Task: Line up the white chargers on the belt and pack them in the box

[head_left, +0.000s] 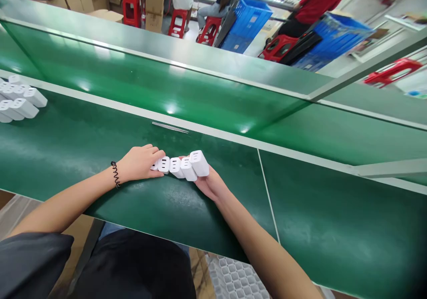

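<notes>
A short row of several white chargers [182, 165] lies on the green bench top [100, 157] in front of me. My left hand [140, 162] is curled over the left end of the row, fingers bent onto the chargers. My right hand [208, 184] lies palm up under the right end and cradles the last chargers from below. A black coiled band [115, 174] sits on my left wrist.
Another cluster of white chargers [18, 102] lies at the far left. Thin metal tweezers [170, 127] rest near the bench's back rail. A green conveyor belt [160, 85] runs behind. Blue crates [248, 23], red stools and seated people are beyond.
</notes>
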The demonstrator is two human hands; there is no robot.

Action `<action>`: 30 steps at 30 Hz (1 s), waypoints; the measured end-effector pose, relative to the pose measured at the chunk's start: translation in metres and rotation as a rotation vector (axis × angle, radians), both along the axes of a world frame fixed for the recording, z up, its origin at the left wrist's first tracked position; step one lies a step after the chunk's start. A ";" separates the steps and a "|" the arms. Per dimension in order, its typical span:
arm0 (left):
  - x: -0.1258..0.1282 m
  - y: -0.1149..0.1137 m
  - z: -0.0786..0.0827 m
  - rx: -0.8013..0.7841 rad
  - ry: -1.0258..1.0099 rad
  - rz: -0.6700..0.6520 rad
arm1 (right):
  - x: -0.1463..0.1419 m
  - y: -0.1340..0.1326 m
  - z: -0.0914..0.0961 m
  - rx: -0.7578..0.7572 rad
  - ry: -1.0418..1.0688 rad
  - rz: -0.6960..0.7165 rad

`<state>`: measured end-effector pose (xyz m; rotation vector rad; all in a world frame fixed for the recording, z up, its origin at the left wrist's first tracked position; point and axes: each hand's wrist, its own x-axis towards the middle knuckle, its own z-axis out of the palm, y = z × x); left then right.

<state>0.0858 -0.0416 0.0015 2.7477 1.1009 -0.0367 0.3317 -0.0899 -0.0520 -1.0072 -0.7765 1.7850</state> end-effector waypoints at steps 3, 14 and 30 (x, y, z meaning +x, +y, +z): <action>0.005 0.000 0.004 -0.022 0.076 -0.014 | 0.005 0.000 0.000 0.012 -0.013 -0.021; 0.044 -0.018 0.005 0.060 0.020 -0.063 | 0.002 -0.002 -0.005 -0.008 0.000 -0.165; 0.072 -0.020 0.024 0.063 0.043 -0.016 | 0.025 0.000 0.015 0.131 -0.005 -0.128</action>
